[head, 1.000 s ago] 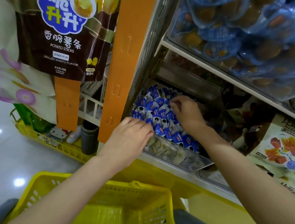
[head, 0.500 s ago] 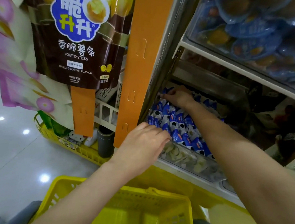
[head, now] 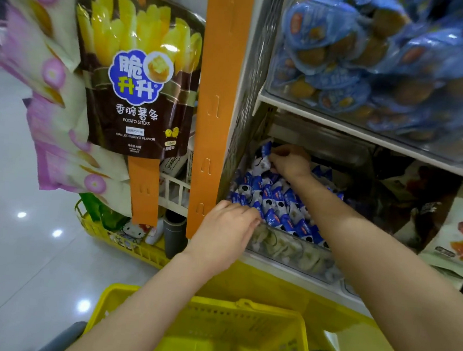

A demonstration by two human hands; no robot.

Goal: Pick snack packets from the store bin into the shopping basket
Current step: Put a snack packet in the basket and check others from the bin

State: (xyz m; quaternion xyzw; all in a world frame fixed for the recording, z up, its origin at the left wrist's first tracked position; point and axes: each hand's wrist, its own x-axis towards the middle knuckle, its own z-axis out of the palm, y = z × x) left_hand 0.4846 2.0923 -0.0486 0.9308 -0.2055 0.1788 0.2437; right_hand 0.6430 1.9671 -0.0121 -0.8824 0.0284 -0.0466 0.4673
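Shelf-level, a snack packet (head: 263, 161) is being pinched by right hand (head: 289, 161) fingers (head: 278, 151); left hand (head: 224, 237) fingers (head: 245, 213) are being curled over the store bin (head: 291, 249) rim.

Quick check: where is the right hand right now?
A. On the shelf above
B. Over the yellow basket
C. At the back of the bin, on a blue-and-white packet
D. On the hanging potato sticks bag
C: the right hand pinches a packet at the back of the bin, away from the basket.
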